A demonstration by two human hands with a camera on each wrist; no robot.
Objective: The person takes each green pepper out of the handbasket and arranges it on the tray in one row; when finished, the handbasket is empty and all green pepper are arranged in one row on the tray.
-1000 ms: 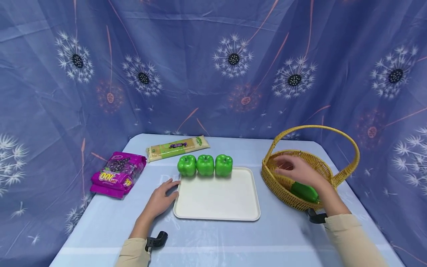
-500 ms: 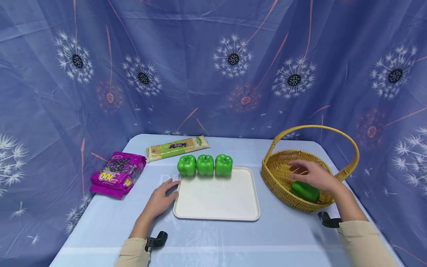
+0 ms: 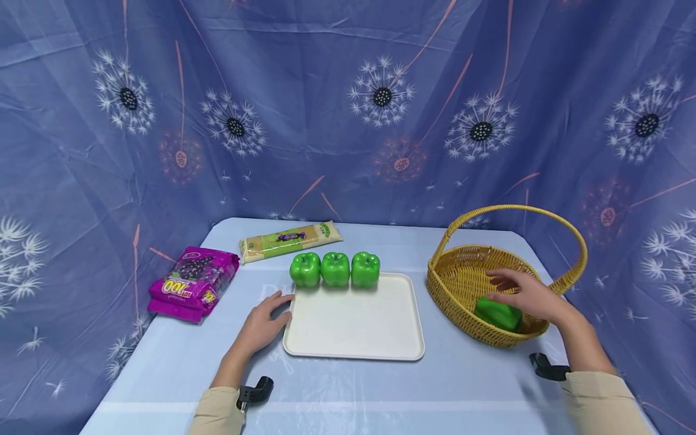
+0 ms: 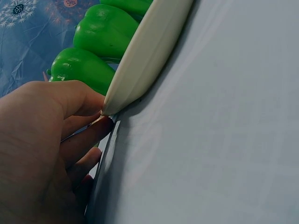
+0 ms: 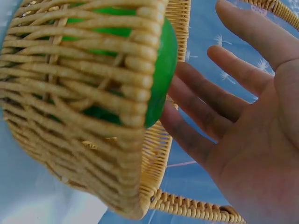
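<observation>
My left hand [image 3: 262,324] rests at the left edge of the white tray [image 3: 353,320], thumb and fingertips touching its rim; in the left wrist view the fingers [image 4: 86,140] are loosely bent there. Three green bell peppers [image 3: 335,269] stand in a row along the tray's back edge. My right hand [image 3: 524,294] hovers inside the wicker basket [image 3: 462,311], above a green bell pepper [image 3: 497,314] lying at its near right. In the right wrist view the fingers are spread beside that pepper [image 5: 163,70]; whether they touch it I cannot tell.
A purple snack bag [image 3: 193,283] lies at the table's left. A long pack that looks like noodles [image 3: 290,240] lies behind the peppers. The basket's tall handle [image 3: 511,207] arches over it. A blue patterned cloth [image 3: 326,121] hangs behind the pale table.
My right hand has drawn back to the right and toward me inside the basket, uncovering more of the pepper there, which holds its place. My left hand and the tray stay put.
</observation>
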